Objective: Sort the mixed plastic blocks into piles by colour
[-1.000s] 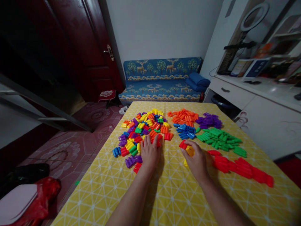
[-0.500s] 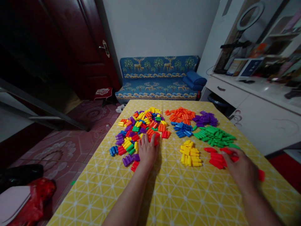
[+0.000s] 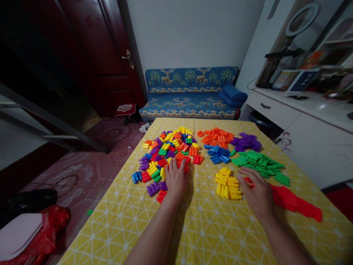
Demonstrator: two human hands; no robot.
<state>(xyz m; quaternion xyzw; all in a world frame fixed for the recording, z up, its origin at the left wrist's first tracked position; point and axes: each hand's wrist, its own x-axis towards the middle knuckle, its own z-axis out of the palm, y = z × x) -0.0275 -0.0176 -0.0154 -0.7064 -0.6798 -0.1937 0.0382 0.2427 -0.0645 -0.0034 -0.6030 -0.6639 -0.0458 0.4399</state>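
Note:
My left hand (image 3: 176,181) lies at the lower right edge of a mixed-colour pile of plastic pieces (image 3: 162,151), its fingers spread over some red ones. My right hand (image 3: 257,193), fingers apart, is between the yellow pile (image 3: 227,184) and a row of red pieces (image 3: 296,201); a red piece shows beyond its fingers. Whether it touches that piece is hard to tell. Beyond the hands lie a green pile (image 3: 259,162), a blue pile (image 3: 217,154), an orange pile (image 3: 216,137) and a purple pile (image 3: 246,142).
The piles lie on a table with a yellow patterned cloth (image 3: 204,233). Behind it stands a blue sofa (image 3: 190,92), with a white cabinet (image 3: 311,136) at the right. A red stool (image 3: 125,109) and a metal frame (image 3: 79,134) are at the left.
My right hand has moved left from the red pieces toward the yellow pile, and more of the red row shows. My left hand stays at the mixed pile. The view has shifted slightly.

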